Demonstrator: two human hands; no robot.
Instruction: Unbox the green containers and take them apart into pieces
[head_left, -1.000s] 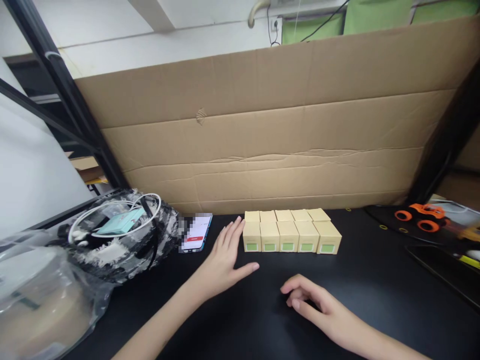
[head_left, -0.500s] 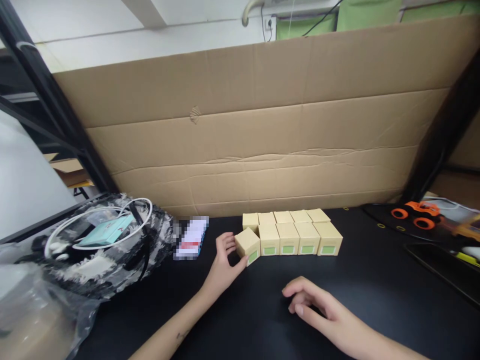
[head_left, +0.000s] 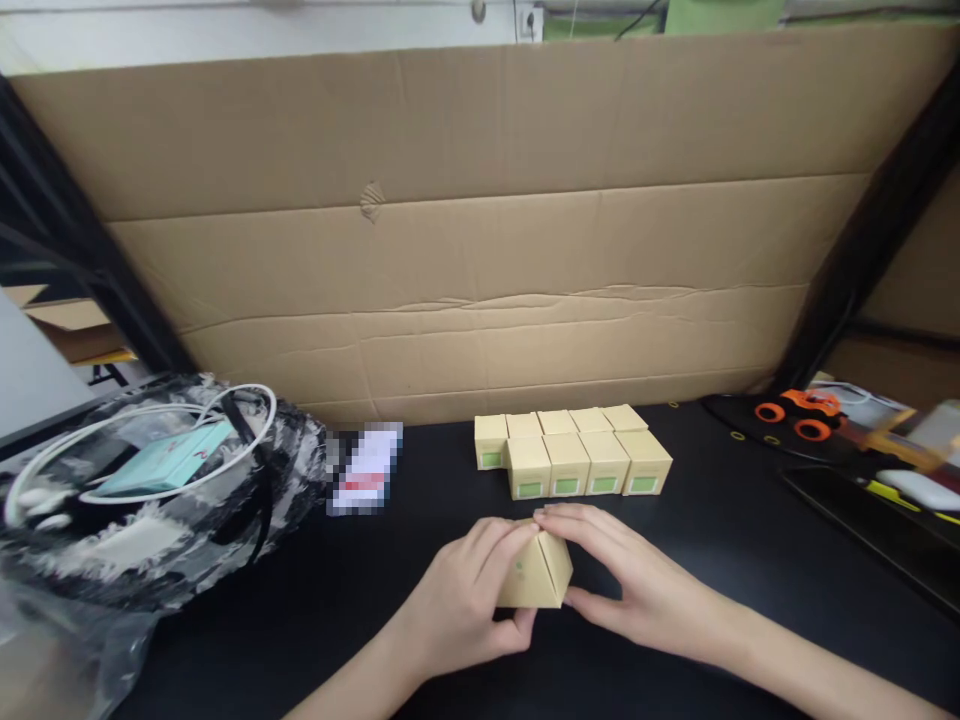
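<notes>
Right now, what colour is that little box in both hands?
The box is pale yellowish tan; the head view shows it best.

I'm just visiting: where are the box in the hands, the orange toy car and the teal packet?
Held box (head_left: 534, 585), head view: on its near side.
Orange toy car (head_left: 814, 404), head view: on its body.
Teal packet (head_left: 169, 457), head view: on its upper face.

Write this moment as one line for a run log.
left hand: holding small box | right hand: holding same box | other boxes: two rows on black table, four front, five back
</notes>
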